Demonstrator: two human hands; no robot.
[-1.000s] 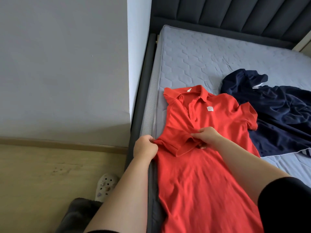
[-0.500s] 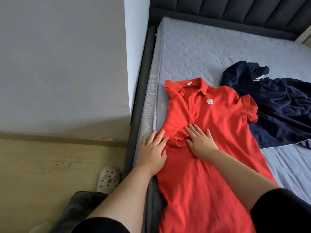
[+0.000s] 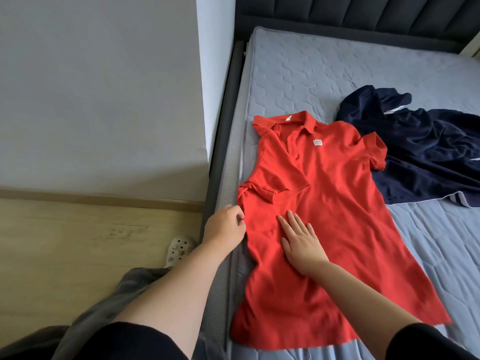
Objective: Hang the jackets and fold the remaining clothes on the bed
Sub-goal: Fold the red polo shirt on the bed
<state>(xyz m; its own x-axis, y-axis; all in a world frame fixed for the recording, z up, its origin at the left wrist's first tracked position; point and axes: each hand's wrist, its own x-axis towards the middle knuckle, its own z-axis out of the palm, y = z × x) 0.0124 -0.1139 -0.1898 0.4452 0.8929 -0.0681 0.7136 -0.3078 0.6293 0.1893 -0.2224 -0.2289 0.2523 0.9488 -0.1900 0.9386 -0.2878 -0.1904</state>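
Right hand (image 3: 301,245) flat, grip apart, on the soft, limp red polo shirt (image 3: 337,203); left hand (image 3: 224,226) curled at its side edge, pinch unclear. That edge looks the best hold.

A home bedroom: bare quilted mattress (image 3: 324,74), padded headboard (image 3: 363,16), wooden floor (image 3: 78,242).

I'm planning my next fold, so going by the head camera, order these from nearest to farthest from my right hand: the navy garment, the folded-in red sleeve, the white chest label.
1. The folded-in red sleeve, just up-left of the right hand.
2. The white chest label, farther up the red shirt.
3. The navy garment, away on the right.
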